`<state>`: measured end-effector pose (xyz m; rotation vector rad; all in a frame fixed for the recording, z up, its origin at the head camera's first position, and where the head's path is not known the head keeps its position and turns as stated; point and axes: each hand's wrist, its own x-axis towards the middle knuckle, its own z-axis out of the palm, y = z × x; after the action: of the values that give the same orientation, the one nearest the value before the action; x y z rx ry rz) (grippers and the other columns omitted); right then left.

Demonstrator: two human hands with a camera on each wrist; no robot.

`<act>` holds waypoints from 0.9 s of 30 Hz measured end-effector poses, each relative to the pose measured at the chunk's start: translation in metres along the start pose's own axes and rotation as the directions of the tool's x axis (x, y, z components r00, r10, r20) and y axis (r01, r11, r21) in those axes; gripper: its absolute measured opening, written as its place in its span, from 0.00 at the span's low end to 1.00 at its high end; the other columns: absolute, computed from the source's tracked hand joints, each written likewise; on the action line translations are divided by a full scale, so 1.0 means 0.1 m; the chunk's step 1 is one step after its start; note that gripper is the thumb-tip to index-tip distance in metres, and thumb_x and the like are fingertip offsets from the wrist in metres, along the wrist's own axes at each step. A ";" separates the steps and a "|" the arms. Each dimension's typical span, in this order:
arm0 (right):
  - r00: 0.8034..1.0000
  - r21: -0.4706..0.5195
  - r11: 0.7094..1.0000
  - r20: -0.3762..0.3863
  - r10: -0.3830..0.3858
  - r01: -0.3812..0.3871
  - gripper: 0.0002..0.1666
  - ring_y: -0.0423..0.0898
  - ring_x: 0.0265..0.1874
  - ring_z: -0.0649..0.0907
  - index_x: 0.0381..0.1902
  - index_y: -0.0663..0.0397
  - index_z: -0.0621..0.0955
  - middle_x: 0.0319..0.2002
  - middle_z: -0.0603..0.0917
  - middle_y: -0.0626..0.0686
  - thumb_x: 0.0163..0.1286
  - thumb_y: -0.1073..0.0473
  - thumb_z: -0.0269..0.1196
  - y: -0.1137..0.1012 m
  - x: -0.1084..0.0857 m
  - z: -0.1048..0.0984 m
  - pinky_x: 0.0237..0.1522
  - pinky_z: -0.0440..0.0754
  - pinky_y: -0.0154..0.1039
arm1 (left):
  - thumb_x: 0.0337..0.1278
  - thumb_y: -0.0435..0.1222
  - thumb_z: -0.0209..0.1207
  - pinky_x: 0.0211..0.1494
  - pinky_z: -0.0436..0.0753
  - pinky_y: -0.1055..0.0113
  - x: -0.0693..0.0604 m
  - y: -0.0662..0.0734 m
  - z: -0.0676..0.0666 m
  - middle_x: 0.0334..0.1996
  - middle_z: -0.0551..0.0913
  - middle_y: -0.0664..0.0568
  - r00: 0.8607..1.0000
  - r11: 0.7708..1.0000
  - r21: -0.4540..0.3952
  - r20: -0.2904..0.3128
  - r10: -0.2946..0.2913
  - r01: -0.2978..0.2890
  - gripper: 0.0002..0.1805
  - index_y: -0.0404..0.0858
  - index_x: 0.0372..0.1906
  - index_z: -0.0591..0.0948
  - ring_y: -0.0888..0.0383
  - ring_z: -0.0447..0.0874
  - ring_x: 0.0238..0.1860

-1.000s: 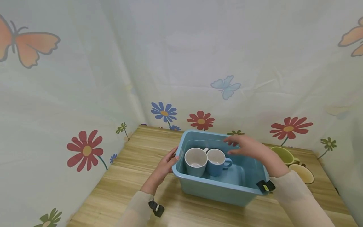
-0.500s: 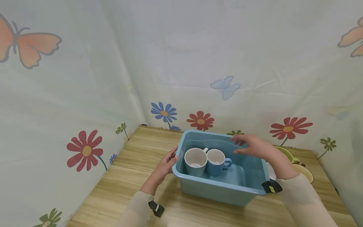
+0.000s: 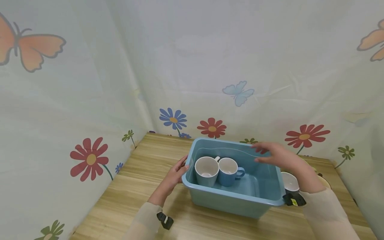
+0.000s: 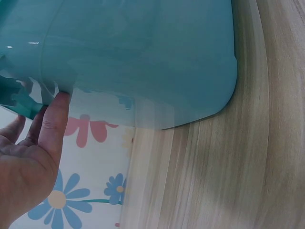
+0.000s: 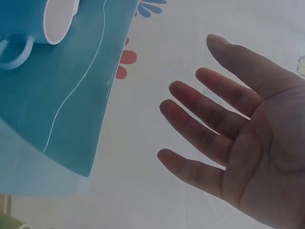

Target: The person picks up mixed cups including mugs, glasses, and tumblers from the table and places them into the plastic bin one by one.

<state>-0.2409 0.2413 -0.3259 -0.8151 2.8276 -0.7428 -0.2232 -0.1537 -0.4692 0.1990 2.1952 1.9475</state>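
A blue plastic bin (image 3: pixel 225 201) stands on the wooden table. Inside its left half sit two mugs upright, side by side: a larger grey-blue mug (image 3: pixel 207 171) with a white interior and a smaller blue mug (image 3: pixel 228 171), its handle to the right. My left hand (image 3: pixel 174 175) rests against the bin's left end just below the rim; the left wrist view shows fairly straight fingers (image 4: pixel 56 121) touching the outer wall. Over the bin's back right corner hovers my right hand (image 3: pixel 277 156), holding nothing. In the right wrist view its fingers (image 5: pixel 205 121) are spread and relaxed, apart from the bin.
Right of the bin stands a dark cup (image 3: pixel 290 182) with a white interior. Behind the right forearm are a cream-coloured dish (image 3: pixel 325 182) and a green cup, both mostly hidden. A flowered curtain (image 3: pixel 192 66) hangs along the table's back and sides.
My right hand has drifted rightward from above the bin to its back right corner. The dark cup beside the bin has come into view. Left hand, bin and mugs have stayed put.
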 end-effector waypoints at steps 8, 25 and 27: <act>0.998 -0.012 1.000 -0.065 0.001 -0.002 0.36 0.62 0.51 0.85 0.66 0.61 0.77 0.55 0.85 0.65 0.66 0.51 0.71 0.11 -0.13 -0.08 0.53 0.85 0.65 | 0.77 0.43 0.49 0.55 0.88 0.56 0.00 -0.01 0.01 0.78 0.62 0.32 1.000 1.000 -0.003 -0.015 -0.020 0.020 0.34 0.43 0.82 0.56 0.38 0.76 0.68; 0.988 0.001 0.997 -0.132 0.074 -0.075 0.33 0.61 0.48 0.86 0.64 0.66 0.77 0.53 0.86 0.68 0.65 0.55 0.71 0.37 -0.39 -0.08 0.47 0.88 0.62 | 0.77 0.43 0.49 0.57 0.88 0.55 0.01 0.01 0.00 0.79 0.60 0.32 1.000 1.000 -0.010 -0.004 -0.021 0.021 0.35 0.41 0.82 0.55 0.36 0.73 0.71; 0.988 0.014 0.997 -0.138 0.072 -0.071 0.33 0.62 0.48 0.86 0.63 0.66 0.77 0.53 0.86 0.68 0.65 0.55 0.71 0.40 -0.41 -0.07 0.48 0.87 0.63 | 0.77 0.43 0.49 0.57 0.88 0.55 0.01 0.01 0.00 0.79 0.60 0.32 1.000 1.000 -0.009 -0.005 -0.019 0.019 0.35 0.41 0.82 0.55 0.37 0.73 0.70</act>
<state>-0.2260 0.2953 -0.3407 -0.6820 2.9550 -0.8324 -0.2240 -0.1533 -0.4682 0.1716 2.1837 1.9494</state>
